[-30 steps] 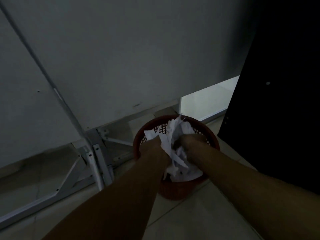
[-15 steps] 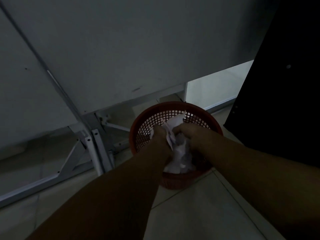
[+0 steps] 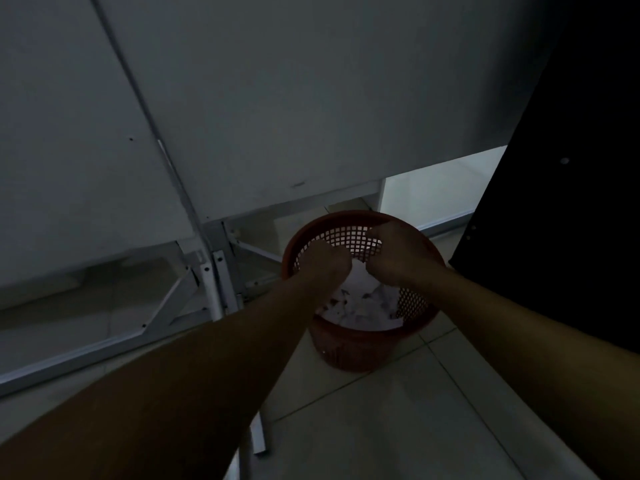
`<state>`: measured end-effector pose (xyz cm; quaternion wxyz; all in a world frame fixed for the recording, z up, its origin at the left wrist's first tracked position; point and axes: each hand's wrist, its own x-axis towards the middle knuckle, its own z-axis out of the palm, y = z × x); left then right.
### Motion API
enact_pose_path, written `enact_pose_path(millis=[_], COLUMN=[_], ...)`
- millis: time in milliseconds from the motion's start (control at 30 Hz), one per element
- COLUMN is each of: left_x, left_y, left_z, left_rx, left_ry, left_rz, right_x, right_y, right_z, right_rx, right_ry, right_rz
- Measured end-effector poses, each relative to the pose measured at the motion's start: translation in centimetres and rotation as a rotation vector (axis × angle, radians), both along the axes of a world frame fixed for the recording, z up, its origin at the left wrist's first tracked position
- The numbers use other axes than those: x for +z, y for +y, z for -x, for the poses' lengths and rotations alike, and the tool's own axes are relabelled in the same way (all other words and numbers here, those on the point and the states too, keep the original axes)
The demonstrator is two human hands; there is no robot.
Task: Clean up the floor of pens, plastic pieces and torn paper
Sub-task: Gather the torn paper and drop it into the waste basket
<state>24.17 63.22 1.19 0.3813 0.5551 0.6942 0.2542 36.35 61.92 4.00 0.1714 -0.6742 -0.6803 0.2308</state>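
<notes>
Item: red basket (image 3: 349,351) on floor tiles (image 3: 398,420), torn paper (image 3: 360,303) inside. Our left hand (image 3: 323,259) and right hand (image 3: 398,254) hover above, fingers curled; grip unclear to us.

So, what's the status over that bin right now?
Left hand and right hand over the red mesh wastebasket, fingers curled; grip unclear. Torn paper inside the basket. Nothing in the way.
</notes>
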Motion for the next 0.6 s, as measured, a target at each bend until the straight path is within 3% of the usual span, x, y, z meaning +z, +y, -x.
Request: enact_pose_path(millis=[200, 300, 467, 600], left_x=[3.1, 4.1, 5.2, 5.2], left_y=[-3.5, -5.2, -9.9, -15.0], left_z=[4.9, 9.3, 19.4, 28.4], left_rx=[0.023, 0.081, 0.159, 0.245], left_ry=[0.046, 0.015, 0.187, 0.346], left_rz=[-0.594, -0.767, -0.858, -0.77], right_x=[2.0, 2.9, 3.5, 2.7], right_y=[-1.4, -2.6, -4.8, -7.0], right_z=[4.5, 8.5, 17.2, 25.3], right_rx=[0.041, 0.113, 0.314, 0.555], right_ry=[0.165, 0.221, 0.346, 0.354], right_rz=[-0.265, -0.427, -0.448, -0.338])
